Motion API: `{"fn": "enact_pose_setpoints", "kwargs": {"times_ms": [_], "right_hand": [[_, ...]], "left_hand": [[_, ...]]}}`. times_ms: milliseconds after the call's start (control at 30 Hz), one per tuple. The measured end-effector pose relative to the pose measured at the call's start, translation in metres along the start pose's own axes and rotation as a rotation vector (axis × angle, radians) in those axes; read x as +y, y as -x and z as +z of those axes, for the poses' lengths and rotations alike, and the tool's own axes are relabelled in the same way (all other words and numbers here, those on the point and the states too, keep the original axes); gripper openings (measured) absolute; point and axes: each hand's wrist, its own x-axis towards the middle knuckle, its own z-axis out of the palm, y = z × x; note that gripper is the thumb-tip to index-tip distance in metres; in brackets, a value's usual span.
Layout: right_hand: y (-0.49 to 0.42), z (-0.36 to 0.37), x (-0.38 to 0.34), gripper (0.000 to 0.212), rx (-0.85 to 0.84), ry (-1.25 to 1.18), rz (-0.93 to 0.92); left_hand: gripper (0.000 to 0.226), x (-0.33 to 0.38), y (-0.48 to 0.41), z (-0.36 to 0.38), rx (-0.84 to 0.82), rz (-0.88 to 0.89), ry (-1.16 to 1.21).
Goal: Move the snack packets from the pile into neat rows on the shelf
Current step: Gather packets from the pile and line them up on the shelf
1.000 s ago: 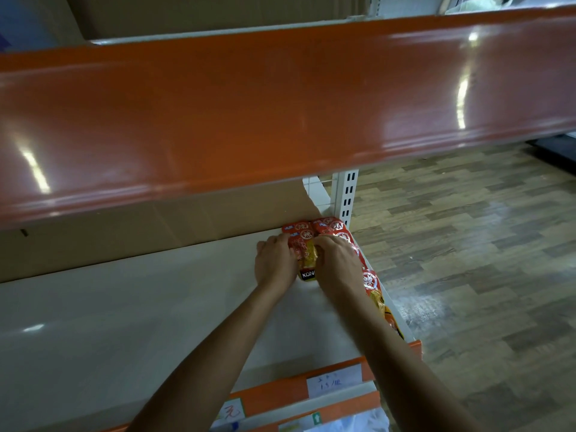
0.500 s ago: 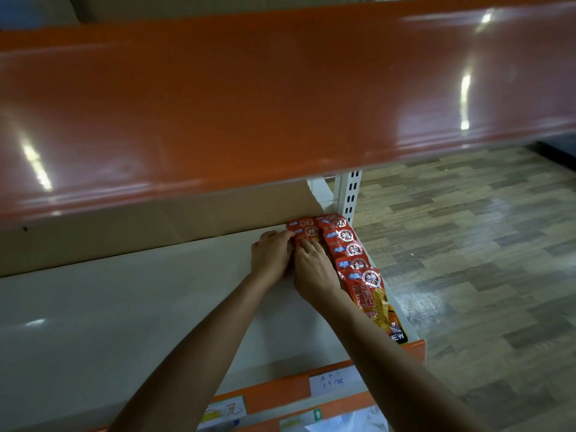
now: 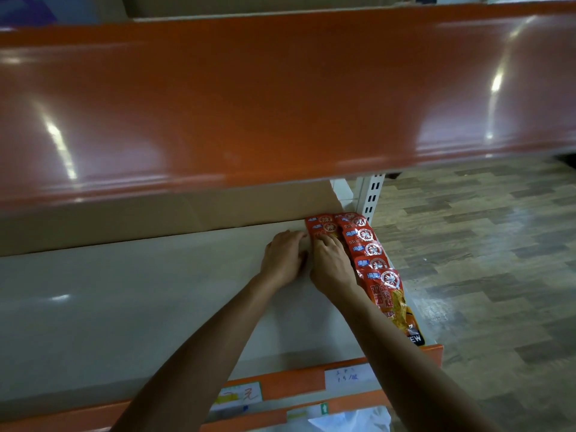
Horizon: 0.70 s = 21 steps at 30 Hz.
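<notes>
**At the shelf's right end: two hands flat, red packets in rows**

Overhead, the glossy orange fascia [image 3: 280,98] of the upper tier fills the top half of view. Below it is a pale beige shelf [image 3: 124,307], with brown cardboard [image 3: 156,219] standing along its back. Wood-pattern floor [image 3: 483,260] lies to the right. A white slotted upright [image 3: 372,194] stands at the back right corner.

Both forearms are bare and reach in from below. Left hand [image 3: 285,260]: palm down on bare shelf, fingers straight, tips at the left edge of the packets. Right hand [image 3: 332,266]: just beside it, palm down, fingers extended and pressing on a packet, nothing gripped.

Snack packets [image 3: 374,254]: red, overlapped like shingles in one row along the shelf's right edge, from upright to front lip. A short row [image 3: 322,227] lies just left of it at the back, touching it. Each packet bears a round white seal with one Chinese character and a small blue tag. The nearest shows yellow food print and "EW", white on black, first letter cut off.

Front rail:
- White price label [image 3: 349,377], handwritten "1.5/", the rest unclear.
- Yellow-green label [image 3: 243,394], scrawl unreadable.
- Green arrow sticker [image 3: 324,409] on the rail beneath.
</notes>
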Motion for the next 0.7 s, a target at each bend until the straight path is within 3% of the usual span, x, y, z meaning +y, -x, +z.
{"fn": "enact_pose_setpoints", "kwargs": {"times_ms": [267, 700], "right_hand": [[0.012, 0.009, -0.056, 0.049, 0.027, -0.047, -0.005], [0.077, 0.108, -0.315, 0.053, -0.099, -0.079, -0.289]], "left_hand": [[0.049, -0.049, 0.046, -0.029, 0.055, -0.021, 0.004], [0.043, -0.241, 0.223, -0.152, 0.263, -0.242, -0.157]]}}
